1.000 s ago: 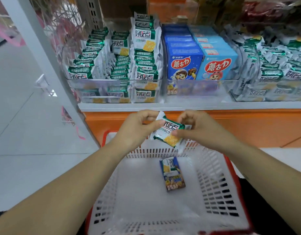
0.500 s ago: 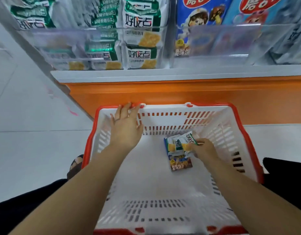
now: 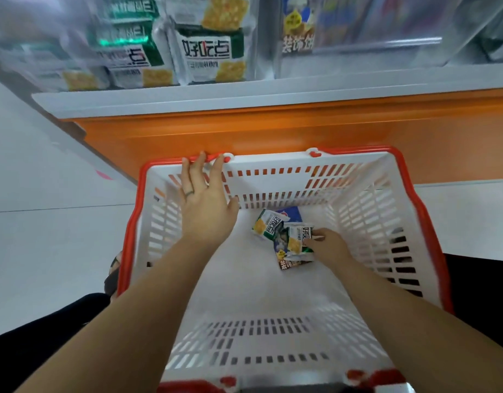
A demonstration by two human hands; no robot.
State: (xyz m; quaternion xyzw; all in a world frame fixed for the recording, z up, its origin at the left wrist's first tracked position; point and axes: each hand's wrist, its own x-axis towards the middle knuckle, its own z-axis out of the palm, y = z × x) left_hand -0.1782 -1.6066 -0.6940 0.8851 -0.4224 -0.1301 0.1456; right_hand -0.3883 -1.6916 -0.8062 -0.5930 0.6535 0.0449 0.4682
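Note:
A white shopping basket (image 3: 366, 199) with a red rim stands on the floor in front of me. On its bottom lies a dark blue snack box (image 3: 290, 263). Two green-and-white cracker packets rest on top of that box. One cracker packet (image 3: 268, 224) lies free to the left. My right hand (image 3: 331, 246) is down inside the basket and pinches the edge of the other cracker packet (image 3: 297, 239). My left hand (image 3: 205, 205) reaches across the basket with straight fingers, its fingertips resting on the far red rim.
An orange shelf base (image 3: 273, 131) with a white ledge runs right behind the basket. Above it, clear bins hold several cracker packets (image 3: 207, 52) and blue boxes (image 3: 298, 26). Pale floor tiles (image 3: 46, 236) lie to the left. Dark clothing shows at both lower corners.
My right hand carried the packets from in front of the shelf down into the basket and onto the blue box. One packet now lies free. My left hand moved to the far rim.

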